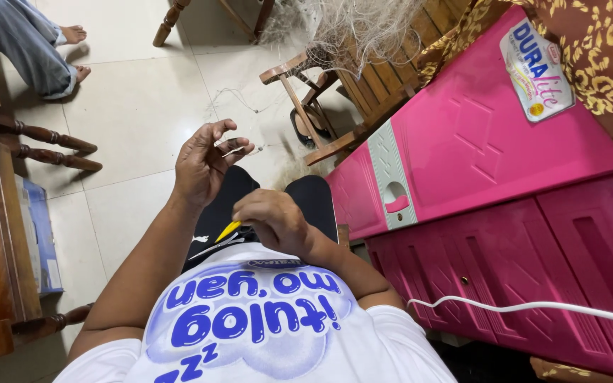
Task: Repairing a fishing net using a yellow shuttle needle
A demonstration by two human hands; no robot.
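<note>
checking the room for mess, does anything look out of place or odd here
A tangled heap of pale netting spills over the wooden chair, with loose strands trailing onto the floor tiles. A white cord hangs across the pink cabinet.

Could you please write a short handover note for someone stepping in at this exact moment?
Left hand: raised above the lap, fingers pinching a thin net line.
Right hand: low over the lap, gripping a yellow needle tool.
The fishing net is heaped on the wooden chair ahead; a loose strand trails over the floor tiles.
How much of the net is finished cannot be told.
</note>
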